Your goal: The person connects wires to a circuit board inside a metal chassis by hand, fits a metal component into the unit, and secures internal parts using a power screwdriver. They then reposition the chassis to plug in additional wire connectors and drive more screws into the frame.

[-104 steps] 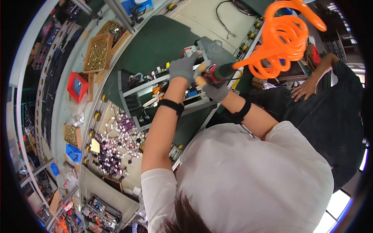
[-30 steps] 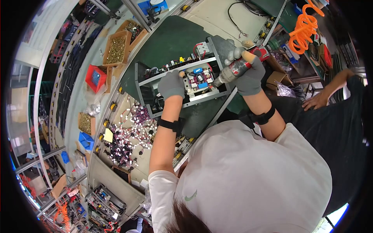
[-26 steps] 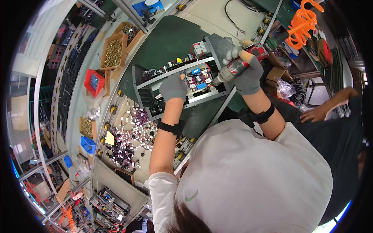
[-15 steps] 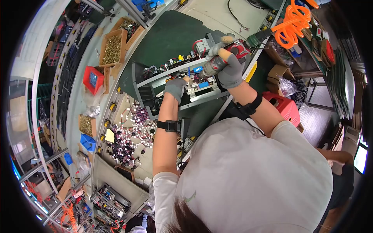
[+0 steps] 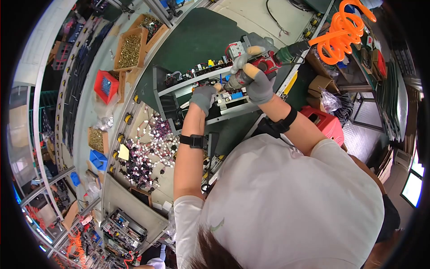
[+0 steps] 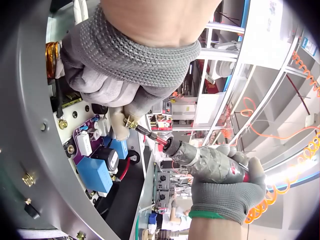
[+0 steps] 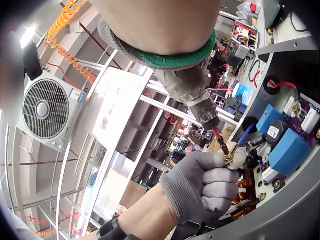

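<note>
My right hand [image 5: 260, 85], in a grey glove, grips a red pneumatic screwdriver [image 6: 207, 162] with a tape-wrapped nose. Its bit [image 6: 150, 134] points at a brass screw [image 6: 131, 123]. My gloved left hand [image 5: 203, 99] pinches that screw between thumb and fingertip, right at the bit's end, as the right wrist view also shows. Both hands are over an open grey metal chassis [image 5: 217, 119]. Inside it sits a purple circuit board [image 6: 82, 134] with blue block components [image 6: 95, 175] beside the left hand. A copper coil [image 6: 52, 60] lies near the left knuckles.
An orange coiled hose [image 5: 342, 33] runs to the screwdriver. Wire connectors [image 5: 145, 157] are heaped left of the chassis. Beyond stand a cardboard box of brass screws [image 5: 130, 49], a red bin [image 5: 106, 87] and a blue bin [image 5: 98, 160]. A red plastic container [image 5: 327, 125] is at right.
The screwdriver has swung from the chassis's right end leftward to my left hand. My left hand has drawn back slightly and now pinches a screw. The person at right has moved mostly out of view.
</note>
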The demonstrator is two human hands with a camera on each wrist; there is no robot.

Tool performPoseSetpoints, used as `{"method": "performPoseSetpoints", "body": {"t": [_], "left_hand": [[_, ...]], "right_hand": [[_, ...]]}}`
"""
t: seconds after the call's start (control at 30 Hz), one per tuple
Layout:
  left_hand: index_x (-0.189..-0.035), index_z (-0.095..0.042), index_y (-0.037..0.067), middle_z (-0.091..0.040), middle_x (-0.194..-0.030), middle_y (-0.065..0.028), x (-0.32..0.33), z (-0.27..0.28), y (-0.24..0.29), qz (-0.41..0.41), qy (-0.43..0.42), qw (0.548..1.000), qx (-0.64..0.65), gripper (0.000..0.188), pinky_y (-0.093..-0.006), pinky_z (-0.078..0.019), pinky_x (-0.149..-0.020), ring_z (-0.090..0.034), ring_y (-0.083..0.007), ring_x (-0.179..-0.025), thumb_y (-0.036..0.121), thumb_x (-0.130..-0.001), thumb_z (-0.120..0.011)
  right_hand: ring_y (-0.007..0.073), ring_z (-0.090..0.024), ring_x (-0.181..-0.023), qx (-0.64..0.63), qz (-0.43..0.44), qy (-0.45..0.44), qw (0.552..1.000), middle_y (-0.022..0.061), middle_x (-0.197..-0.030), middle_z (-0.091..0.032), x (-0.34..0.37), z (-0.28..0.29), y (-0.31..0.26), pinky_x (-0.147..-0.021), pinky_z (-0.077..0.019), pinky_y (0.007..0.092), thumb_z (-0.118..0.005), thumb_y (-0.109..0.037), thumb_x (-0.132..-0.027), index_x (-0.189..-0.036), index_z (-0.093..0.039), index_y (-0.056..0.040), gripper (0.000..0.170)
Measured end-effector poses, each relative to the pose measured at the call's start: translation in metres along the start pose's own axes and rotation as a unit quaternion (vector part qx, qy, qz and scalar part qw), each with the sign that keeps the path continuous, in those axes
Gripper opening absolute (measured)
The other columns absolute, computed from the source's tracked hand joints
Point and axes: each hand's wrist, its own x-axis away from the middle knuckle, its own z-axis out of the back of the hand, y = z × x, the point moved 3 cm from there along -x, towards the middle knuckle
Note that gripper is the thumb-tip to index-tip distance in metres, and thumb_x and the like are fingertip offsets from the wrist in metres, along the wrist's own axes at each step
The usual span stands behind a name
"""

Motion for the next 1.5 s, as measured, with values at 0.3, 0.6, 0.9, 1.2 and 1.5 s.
{"method": "performPoseSetpoints", "body": {"t": [0.3, 0.6, 0.9, 1.2, 1.5], "left_hand": [[-0.094, -0.059, 0.012, -0.065, -0.082, -0.0105, 0.089, -0.034, 0.076, -0.240, 0.246, 0.797, -0.496, 0.035, -0.0371, -0.0482, -0.068, -0.063, -0.0260, -0.078, 0.037, -0.071, -0.068], [-0.114, -0.046, 0.011, -0.060, -0.107, -0.0119, 0.074, -0.044, 0.107, -0.189, 0.216, 0.751, -0.595, 0.067, -0.0352, -0.0457, -0.084, -0.060, -0.0260, -0.099, 0.045, -0.062, -0.073], [-0.117, -0.047, 0.015, -0.059, -0.112, -0.0083, 0.055, -0.032, 0.108, -0.156, 0.170, 0.788, -0.571, 0.066, -0.0346, -0.0444, -0.087, -0.058, -0.0242, -0.104, 0.043, -0.062, -0.072], [-0.116, -0.047, 0.017, -0.059, -0.112, -0.0087, 0.058, -0.027, 0.105, -0.158, 0.162, 0.787, -0.574, 0.059, -0.0356, -0.0430, -0.089, -0.057, -0.0248, -0.105, 0.043, -0.068, -0.069], [-0.098, -0.059, 0.011, -0.063, -0.083, -0.0114, 0.099, -0.015, 0.055, -0.304, 0.305, 0.819, -0.381, 0.026, -0.0394, -0.0483, -0.069, -0.062, -0.0294, -0.079, 0.033, -0.083, -0.055]], "right_hand": [[0.0144, -0.058, -0.075, 0.090, -0.031, -0.058, 0.994, 0.0076, -0.085, -0.058, 0.011, 0.003, 0.004, -0.067, -0.0490, 0.0284, -0.059, 0.006, -0.071, -0.108, -0.050, 0.0009, 0.039], [0.0107, -0.057, -0.072, 0.112, -0.058, -0.090, 0.988, 0.0051, -0.085, -0.058, 0.011, -0.001, 0.008, -0.063, -0.0465, 0.0247, -0.061, 0.007, -0.071, -0.107, -0.053, -0.0007, 0.038], [0.0111, -0.057, -0.074, 0.154, -0.047, -0.111, 0.981, 0.0051, -0.084, -0.059, 0.007, -0.001, 0.005, -0.065, -0.0477, 0.0261, -0.062, 0.007, -0.069, -0.104, -0.054, -0.0009, 0.036], [0.0119, -0.058, -0.074, 0.143, -0.072, -0.082, 0.984, 0.0065, -0.084, -0.059, -0.001, 0.001, 0.002, -0.063, -0.0478, 0.0258, -0.061, 0.007, -0.071, -0.106, -0.052, -0.0005, 0.037], [0.0180, -0.059, -0.070, 0.062, 0.009, 0.004, 0.998, 0.0098, -0.080, -0.058, -0.006, 0.012, -0.016, -0.064, -0.0491, 0.0309, -0.057, 0.004, -0.070, -0.104, -0.051, 0.0010, 0.034]]}}
